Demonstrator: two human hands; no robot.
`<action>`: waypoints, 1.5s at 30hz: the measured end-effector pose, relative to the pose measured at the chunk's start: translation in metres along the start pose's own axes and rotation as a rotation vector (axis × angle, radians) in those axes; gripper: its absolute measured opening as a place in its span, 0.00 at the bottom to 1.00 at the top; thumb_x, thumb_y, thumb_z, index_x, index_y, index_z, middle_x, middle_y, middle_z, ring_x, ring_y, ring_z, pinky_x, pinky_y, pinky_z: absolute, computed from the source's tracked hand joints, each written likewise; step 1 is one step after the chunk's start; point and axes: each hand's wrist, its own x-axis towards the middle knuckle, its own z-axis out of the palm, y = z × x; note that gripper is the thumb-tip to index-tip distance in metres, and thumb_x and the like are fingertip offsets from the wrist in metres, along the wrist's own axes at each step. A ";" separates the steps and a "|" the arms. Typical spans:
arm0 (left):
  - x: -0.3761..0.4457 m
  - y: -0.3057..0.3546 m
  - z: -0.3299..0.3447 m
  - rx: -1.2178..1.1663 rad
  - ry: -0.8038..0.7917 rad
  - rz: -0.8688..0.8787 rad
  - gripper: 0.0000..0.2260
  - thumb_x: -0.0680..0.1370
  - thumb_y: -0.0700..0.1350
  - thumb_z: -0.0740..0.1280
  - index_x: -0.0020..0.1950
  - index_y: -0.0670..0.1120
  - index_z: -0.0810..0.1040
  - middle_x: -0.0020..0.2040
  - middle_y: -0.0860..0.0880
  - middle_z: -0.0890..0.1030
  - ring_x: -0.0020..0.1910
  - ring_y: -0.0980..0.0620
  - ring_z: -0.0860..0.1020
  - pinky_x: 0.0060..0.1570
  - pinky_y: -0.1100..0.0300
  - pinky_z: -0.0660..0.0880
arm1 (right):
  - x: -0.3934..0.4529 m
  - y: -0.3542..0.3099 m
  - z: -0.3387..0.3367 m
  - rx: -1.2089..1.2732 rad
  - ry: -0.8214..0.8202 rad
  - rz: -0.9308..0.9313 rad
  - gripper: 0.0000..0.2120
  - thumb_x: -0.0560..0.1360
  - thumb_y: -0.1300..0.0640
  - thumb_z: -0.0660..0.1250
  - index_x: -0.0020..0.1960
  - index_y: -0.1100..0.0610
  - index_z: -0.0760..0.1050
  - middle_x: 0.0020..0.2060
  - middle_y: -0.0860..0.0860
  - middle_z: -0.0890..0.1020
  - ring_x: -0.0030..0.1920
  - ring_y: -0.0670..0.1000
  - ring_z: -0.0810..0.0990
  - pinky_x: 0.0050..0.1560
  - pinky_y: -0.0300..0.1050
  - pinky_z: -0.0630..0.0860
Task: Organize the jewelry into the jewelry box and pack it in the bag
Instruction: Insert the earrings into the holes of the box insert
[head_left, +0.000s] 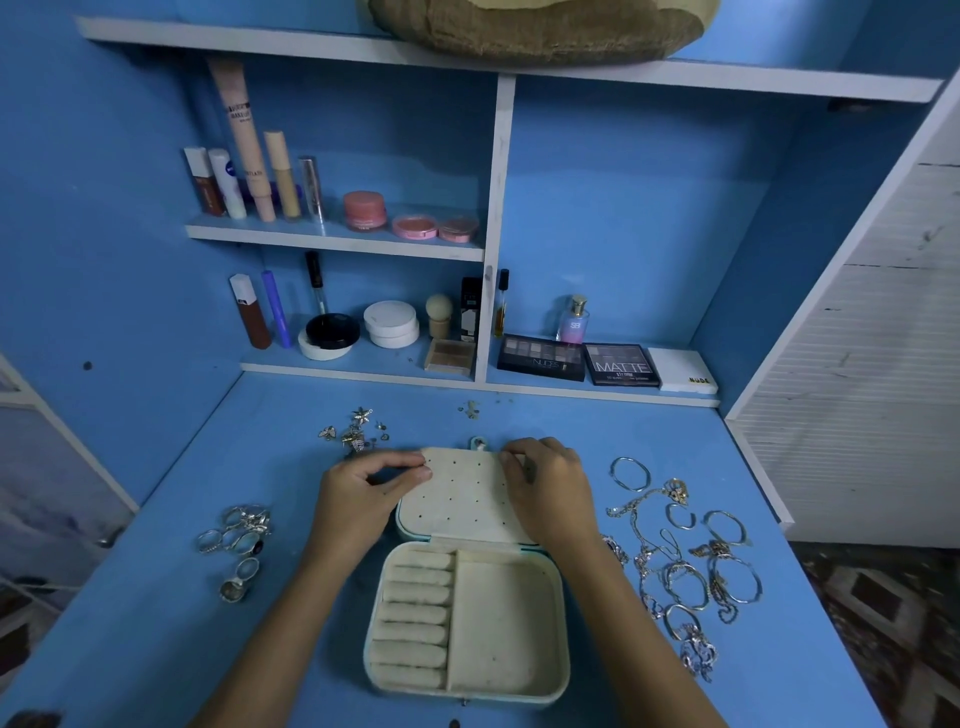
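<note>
Jewelry box (467, 618) open at the near middle of the blue desk (156, 623), lid panel laid flat on the far side.

Left hand (358, 499) is seen pinching something tiny at the panel's far-left corner; right hand (550, 488) is curled on its far-right edge, grip unclear. Rings (236, 535) lie left, bracelets and chains (680, 561) right, earrings (356, 431) beyond.

I see a blue surface (597, 431) backed by blue shelving with white edges. The upper small shelf (332, 241) carries upright cosmetic tubes (244, 140) and three pink compacts (410, 221); the lower shelf (467, 382) carries a round white jar (390, 323), a perfume bottle (574, 319) and eyeshadow palettes (582, 361). On the top shelf (291, 44) I see a brown woven item (535, 31), cut off by the frame edge.
</note>
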 end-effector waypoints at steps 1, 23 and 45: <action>0.000 0.000 0.000 0.002 0.004 0.009 0.07 0.69 0.40 0.79 0.44 0.49 0.87 0.43 0.57 0.86 0.47 0.61 0.83 0.51 0.68 0.77 | 0.000 0.000 0.000 0.003 0.005 -0.004 0.07 0.79 0.54 0.68 0.53 0.54 0.84 0.45 0.52 0.82 0.48 0.56 0.75 0.44 0.46 0.72; 0.001 -0.007 0.006 0.261 0.036 0.306 0.07 0.70 0.41 0.78 0.46 0.49 0.87 0.46 0.61 0.85 0.50 0.64 0.81 0.55 0.71 0.74 | 0.001 0.000 0.000 0.006 0.030 -0.026 0.06 0.78 0.54 0.69 0.50 0.53 0.84 0.43 0.50 0.80 0.46 0.54 0.75 0.39 0.45 0.70; 0.013 -0.010 0.010 0.203 -0.038 0.059 0.13 0.74 0.42 0.74 0.53 0.59 0.82 0.53 0.59 0.78 0.47 0.60 0.78 0.48 0.69 0.72 | 0.009 0.005 0.001 -0.039 -0.007 -0.038 0.05 0.76 0.56 0.69 0.47 0.52 0.83 0.39 0.50 0.80 0.43 0.54 0.76 0.35 0.43 0.70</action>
